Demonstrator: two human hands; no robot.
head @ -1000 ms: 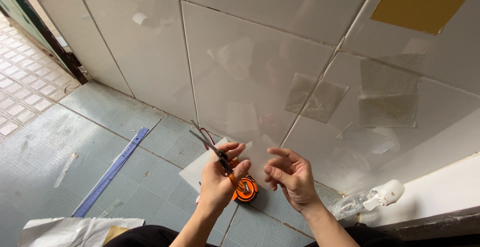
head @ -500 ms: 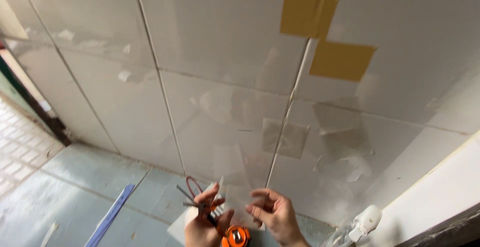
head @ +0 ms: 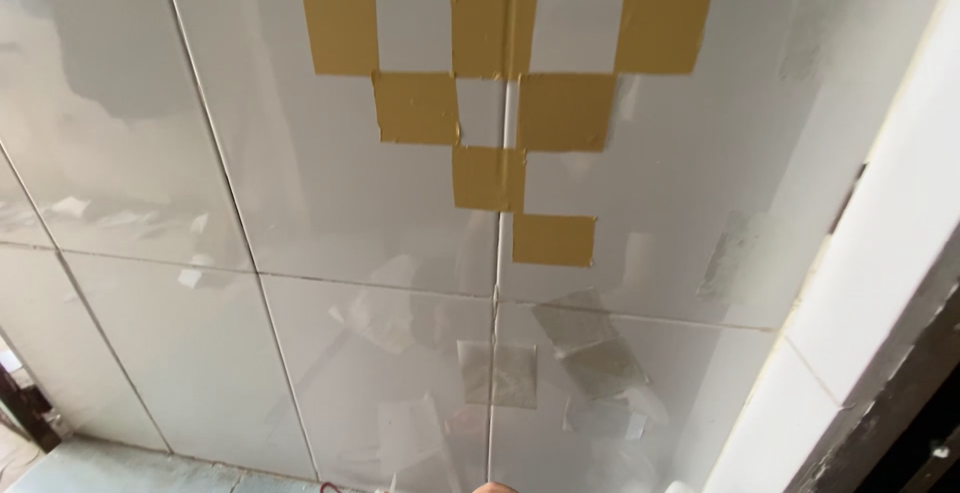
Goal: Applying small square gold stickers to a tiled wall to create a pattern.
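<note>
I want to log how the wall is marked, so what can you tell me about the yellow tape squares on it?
The yellow tape squares are flat, matte patches stuck on the glossy grey wall tiles. They form a stepped checker pattern that narrows downward, meeting mostly at corners, with bare tile between them. Several straddle the vertical joint. The top row is cut off by the frame. Edges look slightly uneven. Nothing touches them.

Only a fingertip [head: 497, 487] at the bottom edge, close before glossy grey wall tiles [head: 380, 353].
</note>
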